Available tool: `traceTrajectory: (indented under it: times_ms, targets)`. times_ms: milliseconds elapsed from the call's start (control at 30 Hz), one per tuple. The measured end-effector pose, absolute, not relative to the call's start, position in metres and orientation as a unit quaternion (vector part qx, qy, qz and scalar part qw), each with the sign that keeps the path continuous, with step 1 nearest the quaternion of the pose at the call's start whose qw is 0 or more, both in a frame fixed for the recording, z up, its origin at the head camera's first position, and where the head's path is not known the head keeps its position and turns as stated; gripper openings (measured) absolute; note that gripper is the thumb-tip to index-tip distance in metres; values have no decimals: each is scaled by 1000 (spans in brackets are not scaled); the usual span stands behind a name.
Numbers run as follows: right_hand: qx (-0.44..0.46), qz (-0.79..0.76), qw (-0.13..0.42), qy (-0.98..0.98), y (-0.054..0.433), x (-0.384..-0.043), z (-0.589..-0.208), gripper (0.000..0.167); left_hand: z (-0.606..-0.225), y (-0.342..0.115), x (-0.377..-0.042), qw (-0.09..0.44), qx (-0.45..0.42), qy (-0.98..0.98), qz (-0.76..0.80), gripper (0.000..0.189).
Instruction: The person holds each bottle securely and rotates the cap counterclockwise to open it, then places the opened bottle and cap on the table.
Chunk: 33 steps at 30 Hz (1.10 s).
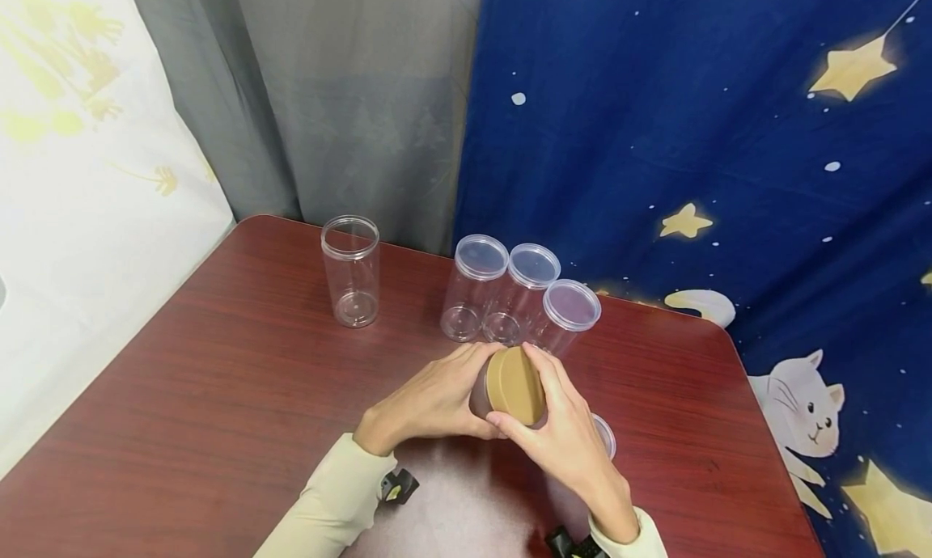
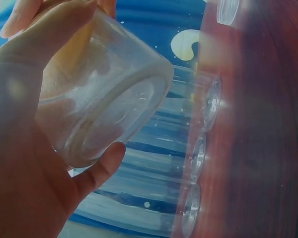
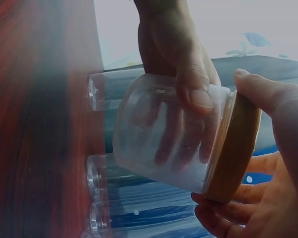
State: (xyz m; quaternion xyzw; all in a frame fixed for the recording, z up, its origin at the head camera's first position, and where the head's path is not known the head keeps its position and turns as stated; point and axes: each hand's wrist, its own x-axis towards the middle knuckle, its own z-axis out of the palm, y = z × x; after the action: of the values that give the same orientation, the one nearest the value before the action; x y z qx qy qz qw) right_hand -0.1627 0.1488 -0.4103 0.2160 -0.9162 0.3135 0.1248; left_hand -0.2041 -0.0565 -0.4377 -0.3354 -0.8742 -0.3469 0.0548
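Both of my hands hold a small clear jar (image 3: 134, 144) with a tan lid (image 1: 518, 386), tilted above the table. My left hand (image 1: 444, 392) grips the jar's body; in the right wrist view its fingers show through the clear wall. Around the lid's rim curl the thumb and fingers of my right hand (image 1: 564, 429). The lid sits on the jar's mouth; whether it is screwed tight, I cannot tell. In the left wrist view, the jar's round base (image 2: 121, 116) faces the camera and no contents are visible.
Behind the hands stand three tall clear canisters with lids: a left one (image 1: 480, 259), a middle one (image 1: 535, 265) and a right one (image 1: 573, 306). A lidless clear canister (image 1: 352, 279) is at the back left. My right hand partly hides another clear round rim (image 1: 605, 437).
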Motion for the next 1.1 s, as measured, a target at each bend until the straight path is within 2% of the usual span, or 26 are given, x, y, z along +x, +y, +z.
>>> traceTrajectory:
  times_ms: [400, 633, 733, 900, 1100]
  targets:
    - [257, 337, 109, -899, 152, -164, -408, 93, -439, -58, -206, 34, -333, -871, -358, 98]
    - [273, 338, 94, -896, 155, -165, -409, 96, -439, -59, -205, 42, -334, -872, -356, 98]
    - [282, 331, 104, -894, 156, -167, -411, 96, -439, -59, -205, 48, -334, -873, -351, 99]
    - [253, 301, 139, -909, 156, -168, -413, 96, -439, -58, -206, 52, -335, -874, -347, 98]
    - [197, 279, 130, -931, 153, -164, -411, 97, -440, -56, -206, 63, -342, -875, -337, 99]
